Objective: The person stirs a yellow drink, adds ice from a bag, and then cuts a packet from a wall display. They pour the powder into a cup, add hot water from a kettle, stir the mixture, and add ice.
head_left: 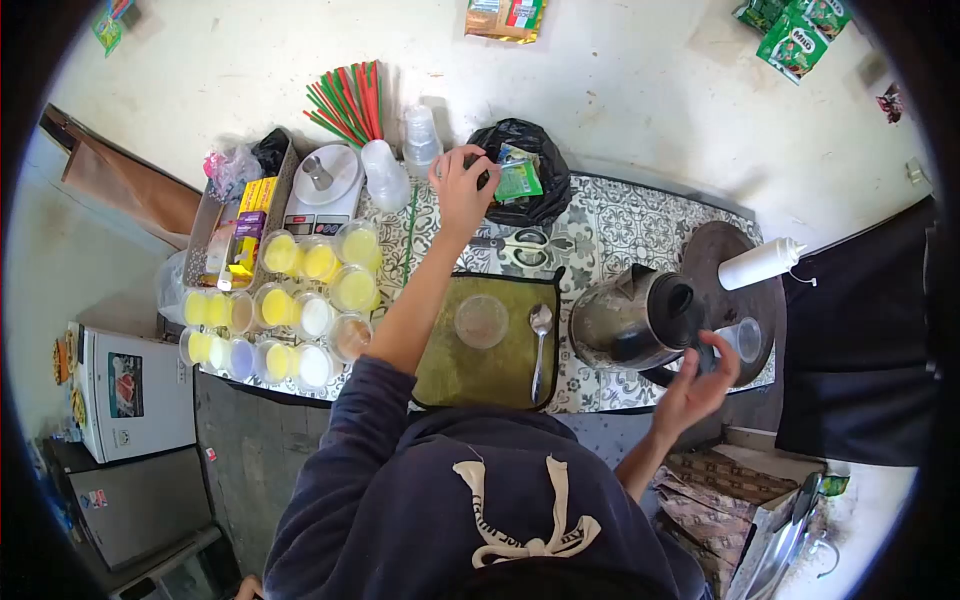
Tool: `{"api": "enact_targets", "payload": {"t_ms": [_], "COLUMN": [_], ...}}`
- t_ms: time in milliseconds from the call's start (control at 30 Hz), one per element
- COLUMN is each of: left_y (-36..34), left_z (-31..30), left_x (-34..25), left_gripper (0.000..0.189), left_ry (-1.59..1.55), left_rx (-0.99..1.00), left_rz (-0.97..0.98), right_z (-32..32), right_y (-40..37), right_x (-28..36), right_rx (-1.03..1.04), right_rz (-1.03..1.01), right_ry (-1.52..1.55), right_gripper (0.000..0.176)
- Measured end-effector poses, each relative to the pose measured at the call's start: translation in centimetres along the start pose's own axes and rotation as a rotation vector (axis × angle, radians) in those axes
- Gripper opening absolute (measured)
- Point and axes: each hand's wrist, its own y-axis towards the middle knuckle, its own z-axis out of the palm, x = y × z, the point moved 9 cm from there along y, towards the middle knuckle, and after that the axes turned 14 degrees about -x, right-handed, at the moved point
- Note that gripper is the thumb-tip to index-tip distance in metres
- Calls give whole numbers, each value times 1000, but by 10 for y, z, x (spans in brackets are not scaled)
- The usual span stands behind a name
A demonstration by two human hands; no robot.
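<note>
My left hand (465,190) is at the back of the table, its fingers curled around something small and dark that I cannot make out. Beside it is a black plastic bag (555,170) with green sachets (518,178) in it. My right hand (695,392) has thumb and fingers around the dark handle of a metal thermos jug (615,320) with a black lid. Between my arms, a clear plastic cup (482,322) with brownish contents stands on an olive mat (460,378), with a metal spoon (539,345) to its right.
Several filled cups (320,262) crowd the left side. Behind them are a box basket (205,240), a scale (325,185), straws (350,105) and stacked cups (385,175). Scissors (525,247) lie behind the mat. A round board (715,245) with a white squeeze bottle (755,265) sits right.
</note>
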Motion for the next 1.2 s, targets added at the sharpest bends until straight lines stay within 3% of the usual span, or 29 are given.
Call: {"api": "enact_targets", "payload": {"t_ms": [100,133,167,267,300,367,400,433,500,633,700,833,900,1200], "left_y": [2,-3,-6,-5,-12,-29,-47,-58,-97,-160,-177,-194,-194,-190], "left_z": [21,27,27,-6,-14,-37,-43,-62,-75,-111,-105,-88,-83,-82], "left_x": [2,4,3,-5,-5,17,26,23,18,2,-21,-25,-17,-15], "left_gripper": [9,26,26,66,66,69,72,72,74,79,91,98,92,63], "left_ry": [181,228,227,146,142,-455,-586,-578,-754,-830,-750,-723,-637,-555], "left_rx": [126,224,226,86,89,-11,11,9,257,365,587,505,401,334], "left_rz": [148,171,172,46,47,-323,-496,-507,-800,-708,-603,-621,-649,-571], "right_z": [-42,-53,-57,-67,-69,-70,-66,-66,-63,-55,-48,-41,-24,1], "right_y": [7,6,1,-30,-46,-71,-78,-84,-87,-87,-79,-48,-30,-1], "right_x": [-34,-46,-56,-112,-134,-165,-172,-182,-194,-186,-168,-128,-91,-11], "right_rx": [-124,-168,-169,-288,-310,-344,-311,-313,-291,-294,-255,-245,14,290], "right_rz": [-9,-2,-1,325,388,453,486,527,560,663,639,439,266,137], "right_ry": [-228,-369,-371,-129,-31,-32,-42,-100,47,86,124,185,127,110], "right_gripper": [26,27,27,28,28,30,33,38,38,33,28,32,37,42]}}
